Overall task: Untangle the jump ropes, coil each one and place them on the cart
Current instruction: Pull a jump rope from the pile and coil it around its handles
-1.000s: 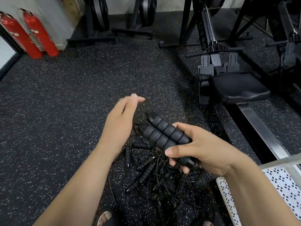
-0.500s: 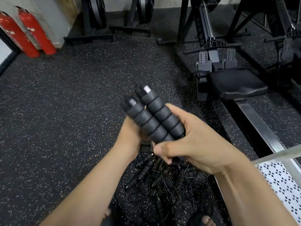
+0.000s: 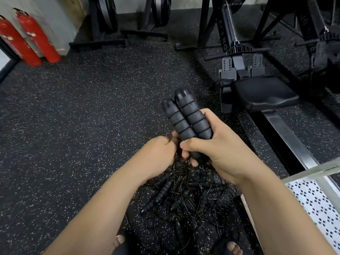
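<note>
The right hand (image 3: 226,151) is clenched around two black ribbed jump rope handles (image 3: 185,116), held side by side. Their capped ends point up and away from the person. The thumb lies across the front of the handles and the fingertips show below them.

The left hand (image 3: 158,153) sits just left of the right one, touching it near the lower ends of the handles. Its fingers are curled in. Whether they pinch a cord is hidden, so its grasp cannot be told.

A second ago the left hand was open and flat, held apart from the handles, which lay lower and slanted toward the far left. Since then the right hand has lifted the pair and turned it more upright, and the left hand has closed in beside it. This suggests one rope's two handles are now paired and the left hand is reaching for its cord, ready to draw it free or begin coiling.

Directly below the hands, the remaining jump ropes (image 3: 184,196) lie in a tangled heap of thin cords and handles on the speckled black floor (image 3: 92,116). No coil is visible yet.

At the near right, the cart (image 3: 312,171) shows a metal rail and a white patterned surface. Farther right stands a rowing machine (image 3: 265,92). Two red fire extinguishers (image 3: 31,39) lean at the far left.
</note>
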Demonstrator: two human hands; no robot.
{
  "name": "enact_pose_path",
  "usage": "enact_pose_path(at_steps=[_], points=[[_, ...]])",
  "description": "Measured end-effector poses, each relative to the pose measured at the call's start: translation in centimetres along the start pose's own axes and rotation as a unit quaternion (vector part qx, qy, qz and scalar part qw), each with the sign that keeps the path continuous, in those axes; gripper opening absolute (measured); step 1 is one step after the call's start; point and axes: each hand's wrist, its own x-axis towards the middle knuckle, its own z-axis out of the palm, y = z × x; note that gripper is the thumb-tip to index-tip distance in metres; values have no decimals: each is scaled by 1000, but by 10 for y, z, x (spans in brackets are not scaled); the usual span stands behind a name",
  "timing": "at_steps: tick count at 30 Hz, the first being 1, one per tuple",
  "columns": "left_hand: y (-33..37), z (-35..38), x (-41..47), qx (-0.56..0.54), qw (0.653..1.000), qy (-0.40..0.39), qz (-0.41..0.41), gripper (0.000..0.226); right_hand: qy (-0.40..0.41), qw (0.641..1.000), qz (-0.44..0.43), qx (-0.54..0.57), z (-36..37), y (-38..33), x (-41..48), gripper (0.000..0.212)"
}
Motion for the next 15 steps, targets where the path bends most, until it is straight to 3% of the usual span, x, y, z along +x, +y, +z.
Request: enact_pose_path(at_steps=[2,5,9,12,15], points=[[8,-11,-8,-6,998,-57,-31,55,33,999,-8,6,-3,2,3,46],[20,-29,-24,-42,989,-139,16,59,95,995,-19,-29,-12,7,9,50],[29,-46,-34,-24,984,-173,41,36,145,977,-1,-156,-22,17,13,55],[30,-56,-38,-49,982,-165,73,29,125,962,21,-240,-23,23,14,59],[28,-62,-38,-86,984,-127,91,29,32,940,67,-332,-23,28,14,60]])
